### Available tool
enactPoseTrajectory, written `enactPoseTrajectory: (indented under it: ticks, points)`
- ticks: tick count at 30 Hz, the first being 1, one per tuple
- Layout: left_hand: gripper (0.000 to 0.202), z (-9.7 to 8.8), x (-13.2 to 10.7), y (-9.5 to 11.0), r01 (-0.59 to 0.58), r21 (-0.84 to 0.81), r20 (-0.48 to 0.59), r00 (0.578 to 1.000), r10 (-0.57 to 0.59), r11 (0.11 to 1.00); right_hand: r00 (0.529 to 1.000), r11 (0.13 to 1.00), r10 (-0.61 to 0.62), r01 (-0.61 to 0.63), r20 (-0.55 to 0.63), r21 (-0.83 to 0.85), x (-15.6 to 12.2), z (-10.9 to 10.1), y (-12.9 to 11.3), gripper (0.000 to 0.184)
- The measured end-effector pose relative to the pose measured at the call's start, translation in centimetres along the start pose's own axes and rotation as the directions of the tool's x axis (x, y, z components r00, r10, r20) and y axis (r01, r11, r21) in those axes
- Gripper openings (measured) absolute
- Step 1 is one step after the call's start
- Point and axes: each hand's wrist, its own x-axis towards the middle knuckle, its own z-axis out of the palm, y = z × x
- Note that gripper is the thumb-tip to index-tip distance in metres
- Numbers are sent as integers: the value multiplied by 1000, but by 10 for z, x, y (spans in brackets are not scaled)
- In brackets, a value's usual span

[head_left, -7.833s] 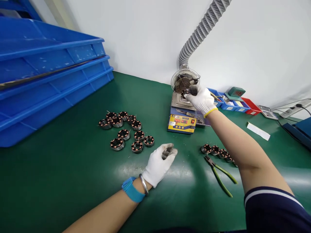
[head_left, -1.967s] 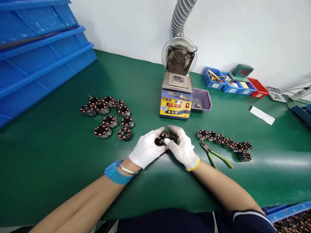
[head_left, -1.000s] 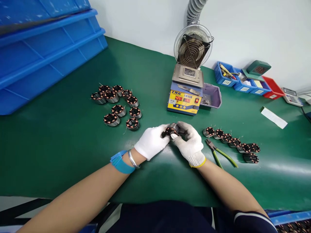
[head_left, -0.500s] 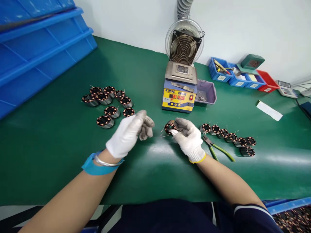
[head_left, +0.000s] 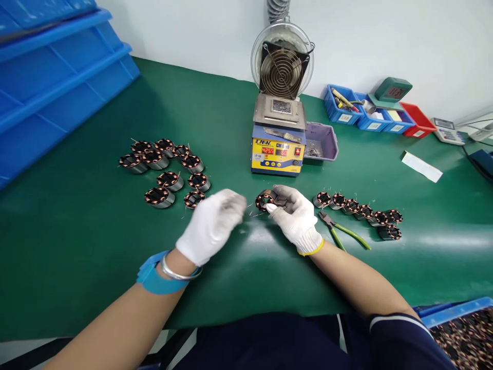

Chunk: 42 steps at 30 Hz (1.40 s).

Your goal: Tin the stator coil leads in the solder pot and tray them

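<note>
My right hand, in a white glove with grey-stained fingertips, grips a motor stator with copper windings, its ring face turned to the left. Thin wire ends stick out from the stator's left side. Just left of these wires is my left hand, gloved too, back upward and fingers curled in. Blur covers its fingertips, and whatever they may pinch is hidden. Beside the left hand stands one stator of a loose group. Green-handled cutting pliers lie right of my right hand.
Behind the hands stands a solder pot with a fan above and a purple bin beside it. A row of stators lies right. Blue crates rise at left; small bins line the wall.
My left hand has turned its back upward and moved closer to the stator's wires, uncovering a stator on the table. My right hand keeps its hold. The whole view has shifted slightly.
</note>
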Motion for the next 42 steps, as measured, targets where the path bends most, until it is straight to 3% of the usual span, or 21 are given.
enactPoseTrajectory:
  ticks: [3, 6, 8, 10, 11, 15, 17, 19, 22, 24, 27, 29, 31, 33, 39, 42]
  points:
    - [25, 8, -5, 6, -45, 153, 119, 993, 27, 987, 1000, 1000, 1, -1, 20, -6, -2, 0, 0, 44]
    - [28, 2, -13, 10, -7, 26, 162, 987, 3, 1000, 1000, 1000, 0, 0, 7, -6, -2, -1, 0, 44]
    - [25, -5, -14, 9, 38, -153, 91, 996, -24, 987, 1000, 1000, 4, -4, -14, -4, 0, -2, -1, 45]
    - [26, -9, -11, 5, 10, -242, -34, 999, -19, 970, 1000, 1000, 10, -10, -29, -8, 1, -3, -1, 46]
    - [26, -8, -8, 4, -13, -224, -51, 999, 1, 975, 999, 1000, 11, -11, -31, -10, 1, -4, -1, 46]
    - [25, 6, -3, 3, -19, 113, 147, 989, 2, 993, 1000, 1000, -2, 2, -7, -25, -1, -3, 2, 46]
    - [27, 12, -6, 7, -28, 204, 163, 987, -6, 978, 1000, 998, -15, 15, 2, -53, -2, -3, 3, 45]
    - [26, 11, -11, 10, -36, 135, 112, 993, 21, 990, 999, 994, -39, 38, -3, -106, -2, -5, 2, 44]
    - [16, 6, -16, 8, -32, -32, -70, 997, 30, 999, 984, 961, -174, 164, -28, -221, 14, -15, -13, 41]
    - [16, 6, -16, 2, -60, -30, -120, 991, 56, 998, 945, 877, -327, 296, -20, -378, 40, -24, -36, 38]
    - [20, 14, -12, -8, -173, 121, 58, 984, 167, 977, 861, 570, -499, 410, 96, -712, 97, -33, -84, 37]
    - [23, 22, -10, -13, -240, 254, 226, 957, 183, 937, 839, 291, -507, 383, 198, -877, 140, -33, -113, 40]
    - [26, 27, -8, -17, -268, 364, 330, 933, 146, 892, 849, 24, -447, 327, 283, -945, 178, -28, -134, 40]
    - [27, 28, -5, -19, -271, 429, 360, 926, 112, 862, 862, -141, -386, 297, 328, -945, 206, -19, -145, 38]
    - [28, 24, -1, -19, -277, 507, 373, 924, 82, 816, 876, -314, -287, 297, 388, -902, 235, 4, -138, 40]
    - [28, 24, -2, -19, -311, 530, 397, 913, 93, 789, 886, -332, -246, 304, 393, -893, 237, 5, -133, 39]
